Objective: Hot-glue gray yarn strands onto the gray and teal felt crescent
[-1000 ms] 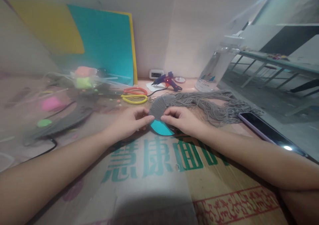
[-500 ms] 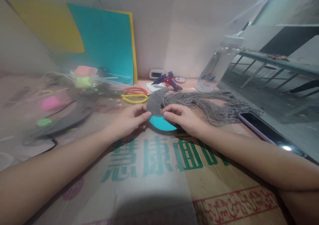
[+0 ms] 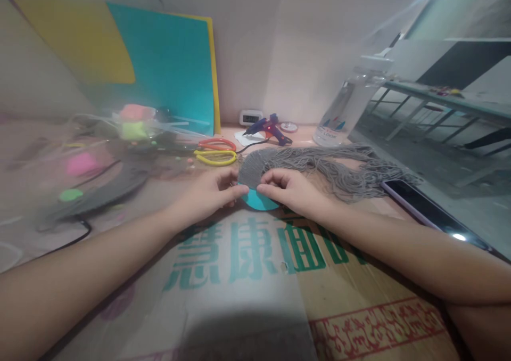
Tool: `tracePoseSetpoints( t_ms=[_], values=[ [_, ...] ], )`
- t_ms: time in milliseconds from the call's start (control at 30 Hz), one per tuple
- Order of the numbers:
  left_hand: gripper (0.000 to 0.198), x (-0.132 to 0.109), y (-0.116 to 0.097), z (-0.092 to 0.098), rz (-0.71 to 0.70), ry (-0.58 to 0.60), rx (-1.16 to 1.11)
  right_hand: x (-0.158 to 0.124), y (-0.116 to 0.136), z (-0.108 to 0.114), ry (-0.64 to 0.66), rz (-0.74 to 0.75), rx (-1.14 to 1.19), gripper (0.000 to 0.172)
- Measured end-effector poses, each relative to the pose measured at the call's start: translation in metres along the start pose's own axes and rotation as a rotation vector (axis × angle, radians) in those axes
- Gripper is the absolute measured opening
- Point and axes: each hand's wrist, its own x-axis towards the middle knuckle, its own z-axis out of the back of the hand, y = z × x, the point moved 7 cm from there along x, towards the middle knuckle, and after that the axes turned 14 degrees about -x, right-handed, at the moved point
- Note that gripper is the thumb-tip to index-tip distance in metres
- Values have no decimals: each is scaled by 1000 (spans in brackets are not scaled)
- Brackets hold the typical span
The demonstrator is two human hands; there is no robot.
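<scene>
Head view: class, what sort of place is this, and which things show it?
Probably a craft workspace: a glue gun, coloured sheets propped against the wall, and grey yarn on a teal card held by the left hand and right hand.

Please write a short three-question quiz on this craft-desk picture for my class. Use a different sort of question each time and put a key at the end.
1. True or false: the left hand and the right hand both pinch the teal card shape, which is partly wrapped in yarn.
2. Multiple choice: which thing lies flat to the right of the person's right forearm? A) a dark-screened phone B) a laptop C) a dinner plate
3. Fill the gap: the loose yarn trailing from the shape towards the right is ____ in colour.

Key: 1 true; 2 A; 3 grey
</scene>
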Motion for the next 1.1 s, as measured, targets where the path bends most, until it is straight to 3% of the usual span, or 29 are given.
tracePoseSetpoints(
  t_ms=[167,400,667,933,1100],
  values=[
    [29,0,-2,0,-10,6,20,-1,4,0,3,65,-6,21],
    [32,2,-5,-1,-41,34,-120,0,-3,3,-32,95,171,39],
    [27,2,-4,0,-39,21,-116,2,-15,19,-237,-37,145,21],
    [28,4,-3,1,-41,-23,-194,5,-16,16,-224,-4,254,20],
    [30,6,-3,4,-117,-82,-305,4,-14,20,-201,18,127,21]
  ],
)
